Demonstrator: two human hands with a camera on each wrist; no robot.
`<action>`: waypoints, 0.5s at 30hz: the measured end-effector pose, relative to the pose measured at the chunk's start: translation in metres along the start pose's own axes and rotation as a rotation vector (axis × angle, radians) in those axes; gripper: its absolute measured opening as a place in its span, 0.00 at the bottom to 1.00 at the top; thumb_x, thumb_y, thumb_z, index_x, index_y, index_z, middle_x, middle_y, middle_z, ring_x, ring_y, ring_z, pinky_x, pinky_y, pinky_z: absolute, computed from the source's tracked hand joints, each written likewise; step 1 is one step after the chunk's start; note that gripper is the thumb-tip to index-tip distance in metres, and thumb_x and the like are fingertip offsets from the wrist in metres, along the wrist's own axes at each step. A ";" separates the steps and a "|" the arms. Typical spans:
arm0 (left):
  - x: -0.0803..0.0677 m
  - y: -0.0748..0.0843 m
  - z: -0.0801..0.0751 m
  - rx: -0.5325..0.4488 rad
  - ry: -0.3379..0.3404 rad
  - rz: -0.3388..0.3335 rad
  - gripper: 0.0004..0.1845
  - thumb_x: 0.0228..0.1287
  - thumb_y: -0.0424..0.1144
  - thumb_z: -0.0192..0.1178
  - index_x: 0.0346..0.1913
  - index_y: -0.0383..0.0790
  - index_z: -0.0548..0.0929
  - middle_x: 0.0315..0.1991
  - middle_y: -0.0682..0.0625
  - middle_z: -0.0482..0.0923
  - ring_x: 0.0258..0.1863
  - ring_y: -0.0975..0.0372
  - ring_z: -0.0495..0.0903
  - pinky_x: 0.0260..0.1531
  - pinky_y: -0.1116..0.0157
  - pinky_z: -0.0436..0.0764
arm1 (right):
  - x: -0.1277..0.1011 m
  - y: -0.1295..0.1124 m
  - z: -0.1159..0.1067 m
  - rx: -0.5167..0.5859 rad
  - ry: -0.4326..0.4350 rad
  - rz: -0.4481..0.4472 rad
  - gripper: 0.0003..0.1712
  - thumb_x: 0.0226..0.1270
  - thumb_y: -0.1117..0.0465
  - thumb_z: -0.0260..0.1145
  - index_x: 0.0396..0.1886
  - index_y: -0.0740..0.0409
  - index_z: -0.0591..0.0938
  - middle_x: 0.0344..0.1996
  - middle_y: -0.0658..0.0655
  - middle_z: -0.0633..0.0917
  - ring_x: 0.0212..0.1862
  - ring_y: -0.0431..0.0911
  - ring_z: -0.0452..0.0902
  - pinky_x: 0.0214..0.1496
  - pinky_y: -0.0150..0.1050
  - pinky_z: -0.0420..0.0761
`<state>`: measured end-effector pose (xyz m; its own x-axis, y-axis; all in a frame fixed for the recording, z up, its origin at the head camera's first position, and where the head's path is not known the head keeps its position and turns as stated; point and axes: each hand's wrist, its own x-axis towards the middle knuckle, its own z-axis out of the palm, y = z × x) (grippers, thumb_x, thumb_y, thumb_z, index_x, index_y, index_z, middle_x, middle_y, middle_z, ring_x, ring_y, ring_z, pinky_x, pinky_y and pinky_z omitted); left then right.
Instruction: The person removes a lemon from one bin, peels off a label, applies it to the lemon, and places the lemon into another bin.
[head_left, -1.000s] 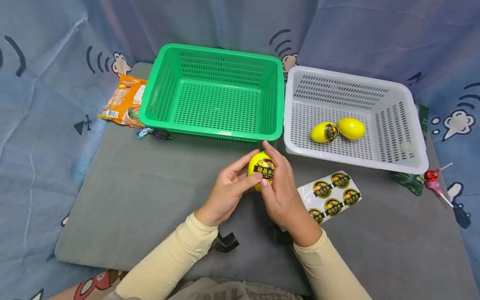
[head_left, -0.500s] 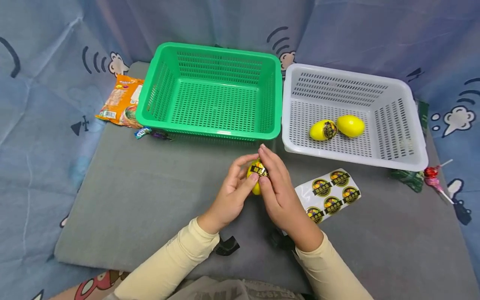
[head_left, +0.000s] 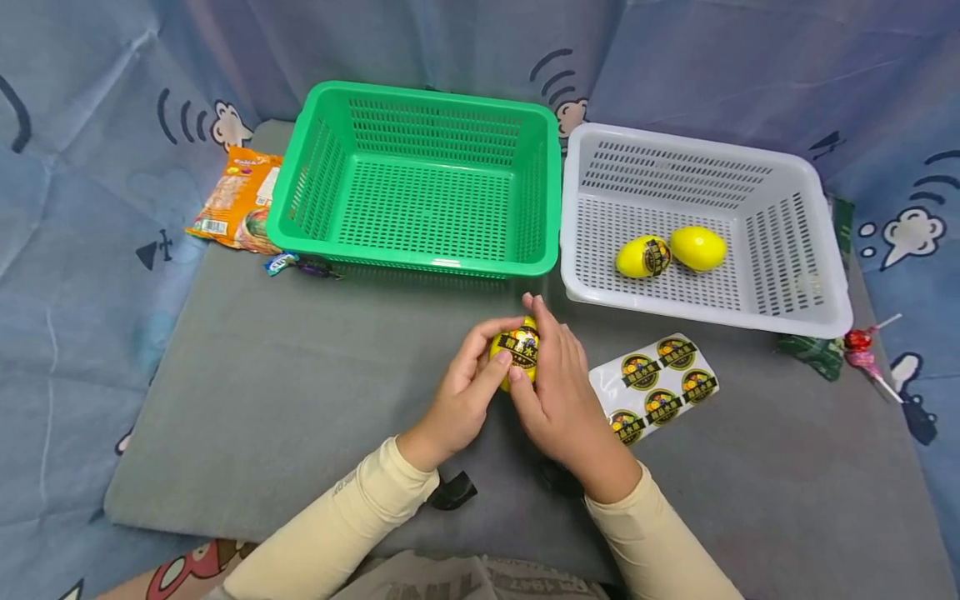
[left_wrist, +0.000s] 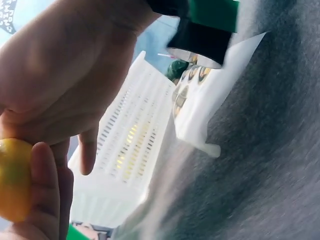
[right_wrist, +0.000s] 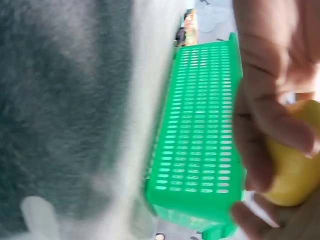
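Note:
In the head view, a yellow lemon [head_left: 498, 345] with a round black fruit sticker [head_left: 519, 343] on it is held between both hands over the grey table. My left hand [head_left: 453, 404] grips it from the left, thumb on its near side. From the other side my right hand [head_left: 562, 404] holds it, fingers along its right flank and thumb near the sticker. The lemon [left_wrist: 14, 180] also shows in the left wrist view, where the sticker is out of sight. A sheet of stickers [head_left: 652, 387] lies just right of my right hand.
A green basket [head_left: 420, 265] stands at the back. Beside it on the right, a white basket [head_left: 697, 317] holds a stickered lemon [head_left: 633, 257] and a plain one [head_left: 699, 248]. An orange snack bag [head_left: 232, 200] lies far left, lollipops [head_left: 862, 350] far right.
The lemon has turned and tilted in my hands; its sticker, partly covered half a second ago, faces up more fully. My right fingers have shifted slightly over it.

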<state>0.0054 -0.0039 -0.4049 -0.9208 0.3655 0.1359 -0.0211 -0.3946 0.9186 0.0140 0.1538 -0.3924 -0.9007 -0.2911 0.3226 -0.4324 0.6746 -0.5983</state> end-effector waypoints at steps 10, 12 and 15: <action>-0.003 -0.004 -0.006 -0.023 0.108 0.071 0.21 0.83 0.33 0.51 0.69 0.21 0.64 0.67 0.35 0.72 0.60 0.59 0.79 0.57 0.66 0.80 | 0.001 -0.004 -0.003 0.108 -0.008 -0.029 0.30 0.90 0.51 0.45 0.82 0.60 0.64 0.79 0.65 0.65 0.78 0.61 0.61 0.73 0.66 0.61; -0.004 -0.004 -0.005 -0.040 0.109 0.081 0.23 0.83 0.36 0.53 0.68 0.20 0.64 0.66 0.36 0.73 0.61 0.59 0.79 0.57 0.66 0.80 | 0.001 -0.005 0.001 0.145 0.026 -0.027 0.28 0.89 0.54 0.45 0.79 0.61 0.67 0.79 0.64 0.66 0.77 0.59 0.62 0.72 0.64 0.62; -0.006 -0.005 -0.003 -0.062 0.122 0.104 0.28 0.83 0.40 0.56 0.68 0.18 0.63 0.66 0.37 0.73 0.61 0.59 0.79 0.57 0.66 0.80 | 0.002 -0.006 0.006 0.150 0.058 0.019 0.28 0.87 0.53 0.46 0.77 0.63 0.66 0.78 0.60 0.68 0.74 0.60 0.66 0.71 0.61 0.64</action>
<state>0.0104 -0.0064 -0.4116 -0.9598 0.2163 0.1791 0.0562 -0.4772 0.8770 0.0139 0.1452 -0.3927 -0.9064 -0.2366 0.3500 -0.4212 0.5696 -0.7058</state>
